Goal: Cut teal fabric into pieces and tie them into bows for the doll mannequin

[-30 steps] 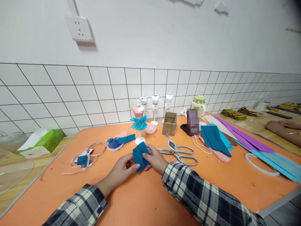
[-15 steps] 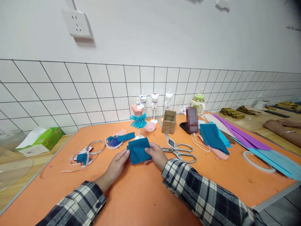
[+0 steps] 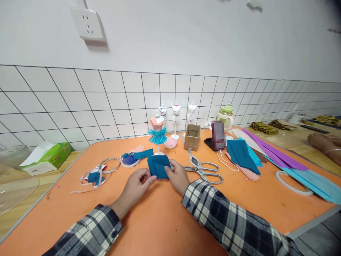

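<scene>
Teal cloth (image 3: 159, 168): folded, over the worktop (image 3: 157, 220), before the dressed mannequin (image 3: 157, 136), hiding part of its base.
Hands: left hand (image 3: 137, 185) and right hand (image 3: 179, 176) pinch its opposite sides, almost closed.
Scissors (image 3: 199, 169): spread, beside right hand.
Cardboard box (image 3: 190, 144): behind scissors.

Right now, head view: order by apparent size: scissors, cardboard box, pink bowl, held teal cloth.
1. Scissors
2. Held teal cloth and cardboard box: too close to rank; the cloth is nearer the camera and partly covered by fingers
3. Pink bowl
</scene>
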`<state>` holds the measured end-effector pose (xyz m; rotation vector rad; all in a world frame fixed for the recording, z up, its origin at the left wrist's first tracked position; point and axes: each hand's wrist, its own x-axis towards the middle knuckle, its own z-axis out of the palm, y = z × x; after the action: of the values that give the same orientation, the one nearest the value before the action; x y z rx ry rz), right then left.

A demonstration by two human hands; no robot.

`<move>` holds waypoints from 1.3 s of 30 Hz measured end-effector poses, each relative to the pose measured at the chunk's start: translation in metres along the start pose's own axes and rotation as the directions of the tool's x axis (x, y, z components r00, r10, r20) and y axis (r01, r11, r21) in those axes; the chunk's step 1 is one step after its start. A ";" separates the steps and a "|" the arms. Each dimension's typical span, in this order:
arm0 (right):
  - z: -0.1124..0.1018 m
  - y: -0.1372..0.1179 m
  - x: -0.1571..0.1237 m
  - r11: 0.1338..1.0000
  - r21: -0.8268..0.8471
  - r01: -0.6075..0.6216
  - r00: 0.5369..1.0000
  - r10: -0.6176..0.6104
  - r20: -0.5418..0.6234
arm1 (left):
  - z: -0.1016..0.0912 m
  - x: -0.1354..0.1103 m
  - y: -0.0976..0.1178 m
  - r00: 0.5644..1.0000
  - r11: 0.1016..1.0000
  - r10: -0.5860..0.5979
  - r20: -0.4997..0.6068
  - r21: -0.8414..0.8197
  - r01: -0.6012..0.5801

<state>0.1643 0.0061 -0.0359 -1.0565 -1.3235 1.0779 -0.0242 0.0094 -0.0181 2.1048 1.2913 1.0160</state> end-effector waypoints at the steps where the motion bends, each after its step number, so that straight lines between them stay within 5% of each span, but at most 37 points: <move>1: 0.001 0.000 -0.001 1.000 -0.013 0.021 1.000 -0.021 0.012 | 0.001 0.000 0.001 1.000 0.999 0.009 0.018 0.049 -0.010; 4: 0.005 -0.001 -0.004 0.999 0.013 0.051 0.997 -0.052 0.064 | 0.005 0.000 0.002 1.000 0.996 -0.009 0.028 0.090 0.007; 10: 0.007 -0.010 -0.004 0.978 0.206 0.006 0.990 -0.035 0.136 | 0.006 0.001 0.003 0.996 0.993 0.012 0.089 -0.115 -0.002; 22: -0.008 -0.013 0.005 0.949 0.307 -0.073 0.994 0.093 -0.052 | 0.001 0.005 -0.009 0.995 0.993 -0.092 -0.037 -0.075 0.089; 26: -0.009 -0.015 0.003 0.969 0.233 -0.085 0.996 0.083 0.017 | -0.011 -0.004 0.005 0.963 0.991 0.134 -0.234 0.012 -0.135; 29: -0.008 -0.020 -0.003 0.979 0.130 -0.156 0.938 0.106 0.329 | -0.016 -0.016 0.026 0.931 0.939 0.343 -0.127 0.083 -0.334; 32: -0.007 -0.023 -0.008 0.956 0.117 -0.269 0.815 0.161 0.556 | -0.010 -0.021 0.036 0.976 0.970 0.218 -0.012 0.110 -0.215; 34: -0.008 -0.022 -0.010 0.885 0.248 -0.394 0.796 0.194 0.574 | -0.004 -0.017 0.031 0.994 0.996 0.093 0.065 0.006 -0.093; 37: -0.011 -0.023 -0.011 0.736 0.428 -0.525 0.786 0.226 0.575 | -0.001 -0.009 0.017 0.988 0.972 -0.147 -0.041 -0.190 0.136; 39: -0.012 -0.025 -0.011 0.718 0.435 -0.543 0.771 0.223 0.596 | -0.003 -0.004 0.010 0.941 0.923 -0.303 -0.152 -0.293 0.250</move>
<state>0.1763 -0.0092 -0.0136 -0.5935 -1.0247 2.0641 -0.0225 0.0013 -0.0106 1.5970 1.4067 1.2158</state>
